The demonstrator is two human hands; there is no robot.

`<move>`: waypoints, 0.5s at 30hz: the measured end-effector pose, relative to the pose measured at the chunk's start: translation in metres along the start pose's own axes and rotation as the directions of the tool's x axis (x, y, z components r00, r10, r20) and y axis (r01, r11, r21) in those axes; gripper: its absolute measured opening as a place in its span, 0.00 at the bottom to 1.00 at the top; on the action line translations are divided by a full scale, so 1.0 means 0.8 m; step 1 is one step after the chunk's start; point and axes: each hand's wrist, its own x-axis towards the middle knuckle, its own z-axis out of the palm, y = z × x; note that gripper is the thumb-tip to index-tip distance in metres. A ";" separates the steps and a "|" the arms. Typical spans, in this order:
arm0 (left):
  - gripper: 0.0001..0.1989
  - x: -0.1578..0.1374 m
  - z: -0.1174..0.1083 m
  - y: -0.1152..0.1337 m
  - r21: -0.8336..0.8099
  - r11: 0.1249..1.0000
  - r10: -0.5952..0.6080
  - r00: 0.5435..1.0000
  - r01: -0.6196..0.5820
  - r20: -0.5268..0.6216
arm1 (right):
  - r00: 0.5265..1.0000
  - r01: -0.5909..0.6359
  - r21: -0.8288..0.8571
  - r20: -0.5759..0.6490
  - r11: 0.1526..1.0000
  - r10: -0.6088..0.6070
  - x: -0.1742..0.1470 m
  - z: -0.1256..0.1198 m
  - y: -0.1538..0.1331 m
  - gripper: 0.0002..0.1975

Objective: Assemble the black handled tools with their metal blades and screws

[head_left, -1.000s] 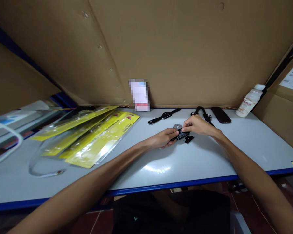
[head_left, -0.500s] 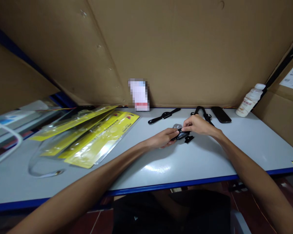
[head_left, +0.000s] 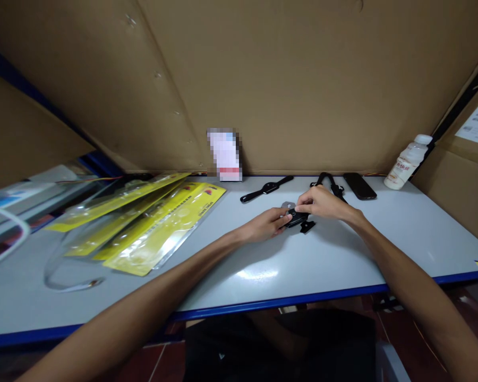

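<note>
Above the table, my left hand [head_left: 269, 224] is closed around one side of a black spokeshave [head_left: 297, 218], thumb on top. My right hand [head_left: 317, 203] pinches at the other side of its body with thumb and fingertips, close to a small round part. Those fingers partly cover the spokeshave. A grey metal blade [head_left: 288, 205] with a cutout shows just behind it; whether it touches the body I cannot tell. Just below the hands lies a small black metal plate [head_left: 308, 227]. Another black spokeshave [head_left: 267, 189] rests farther back on the table.
Yellow-backed clear packages [head_left: 159, 228] overlap on the left, beside a pale strap [head_left: 69, 286]. Behind my right hand are black handled tools [head_left: 334, 187], then a dark phone [head_left: 359, 186] and a white bottle [head_left: 407, 163]. A blurred-out phone-like screen [head_left: 225, 154] leans against the cardboard wall.
The spokeshave has turned slightly between my hands, and its round part shows a little differently. The right fingertips have shifted slightly; the whole view has drifted a little.
</note>
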 end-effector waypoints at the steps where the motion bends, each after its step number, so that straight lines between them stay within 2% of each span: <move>1: 0.14 -0.001 -0.001 0.001 0.019 1.000 0.006 1.000 -0.006 0.015 | 1.000 0.010 0.019 0.028 1.000 -0.010 -0.001 -0.002 0.001 0.10; 9: 0.15 -0.005 -0.007 0.005 0.021 0.999 -0.032 0.998 0.031 0.058 | 0.995 0.022 0.158 0.095 0.987 -0.037 -0.004 -0.010 0.006 0.10; 15: 0.16 -0.005 -0.008 0.004 0.026 0.998 -0.056 0.996 0.054 0.073 | 1.000 -0.014 0.194 0.028 0.981 0.008 -0.002 -0.002 0.003 0.05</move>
